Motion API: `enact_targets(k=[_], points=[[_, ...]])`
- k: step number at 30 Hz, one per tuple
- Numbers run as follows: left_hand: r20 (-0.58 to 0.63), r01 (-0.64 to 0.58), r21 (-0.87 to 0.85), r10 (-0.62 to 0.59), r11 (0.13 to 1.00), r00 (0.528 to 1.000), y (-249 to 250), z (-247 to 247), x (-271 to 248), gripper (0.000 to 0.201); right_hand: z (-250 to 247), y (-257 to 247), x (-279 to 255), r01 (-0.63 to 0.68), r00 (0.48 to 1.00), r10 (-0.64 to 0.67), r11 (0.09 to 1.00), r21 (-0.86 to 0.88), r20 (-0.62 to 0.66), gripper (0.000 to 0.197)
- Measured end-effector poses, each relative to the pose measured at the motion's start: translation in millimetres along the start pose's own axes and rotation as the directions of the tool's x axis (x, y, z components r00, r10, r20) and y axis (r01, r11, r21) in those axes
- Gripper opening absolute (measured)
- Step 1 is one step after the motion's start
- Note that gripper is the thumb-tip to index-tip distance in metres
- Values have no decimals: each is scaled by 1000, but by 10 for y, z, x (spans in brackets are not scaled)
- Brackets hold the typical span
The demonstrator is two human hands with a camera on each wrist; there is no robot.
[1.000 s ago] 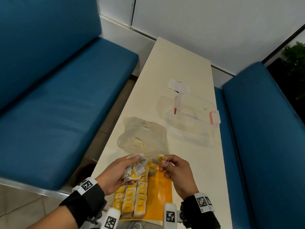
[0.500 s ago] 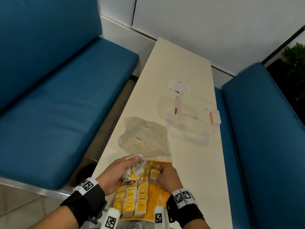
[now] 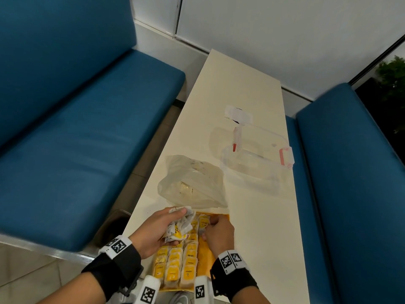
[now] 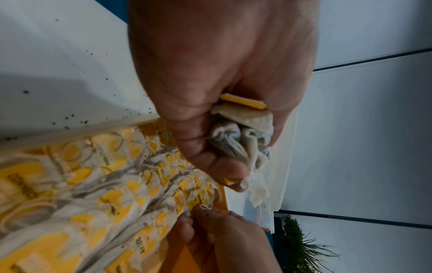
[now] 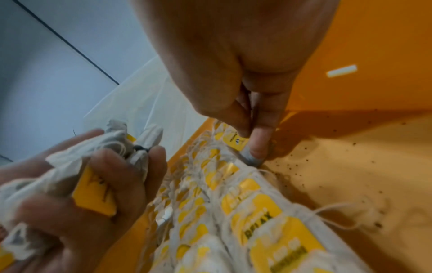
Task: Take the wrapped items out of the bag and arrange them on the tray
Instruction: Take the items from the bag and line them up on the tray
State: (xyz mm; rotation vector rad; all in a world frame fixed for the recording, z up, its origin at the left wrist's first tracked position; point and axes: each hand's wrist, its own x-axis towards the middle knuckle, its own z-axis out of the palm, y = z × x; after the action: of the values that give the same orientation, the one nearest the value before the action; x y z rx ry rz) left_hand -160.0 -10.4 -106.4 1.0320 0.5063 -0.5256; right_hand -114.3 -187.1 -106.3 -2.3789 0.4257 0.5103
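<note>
Several tea bags with yellow tags (image 3: 175,263) lie in rows on an orange tray (image 3: 205,260) at the table's near edge. My left hand (image 3: 176,226) hovers over the tray's far left corner and grips a crumpled bunch of tea bags (image 3: 184,219), also clear in the left wrist view (image 4: 236,136). My right hand (image 3: 209,224) is down on the tray at the far end of the right row. Its thumb and forefinger pinch one tea bag (image 5: 236,140) there. A crumpled clear plastic bag (image 3: 192,183) lies just beyond the tray.
A clear plastic container with red clips (image 3: 256,154) stands to the right beyond the bag, and a small white wrapper (image 3: 237,113) lies farther back. Blue benches (image 3: 76,150) flank the narrow cream table (image 3: 263,227). Dark crumbs speckle the tray floor (image 5: 339,175).
My right hand, which held a tea bag up beside the left hand, has dropped onto the tray at the far end of the right row. The left hand has barely moved.
</note>
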Motion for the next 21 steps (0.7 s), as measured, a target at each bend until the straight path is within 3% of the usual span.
enact_targets(k=[12, 17, 21], points=[[25, 49, -26, -48, 998, 999, 24, -18, -3, 38, -143, 61, -63, 68, 996, -66, 997, 34, -68, 4], [46, 74, -57, -71, 996, 996, 37, 21, 15, 39, -249, 81, -187, 291, 956, -287, 950, 113, -50, 16], [74, 54, -58, -50, 997, 996, 53, 103, 32, 37, -336, -35, -299, 426, 898, -439, 884, 194, 28, 9]])
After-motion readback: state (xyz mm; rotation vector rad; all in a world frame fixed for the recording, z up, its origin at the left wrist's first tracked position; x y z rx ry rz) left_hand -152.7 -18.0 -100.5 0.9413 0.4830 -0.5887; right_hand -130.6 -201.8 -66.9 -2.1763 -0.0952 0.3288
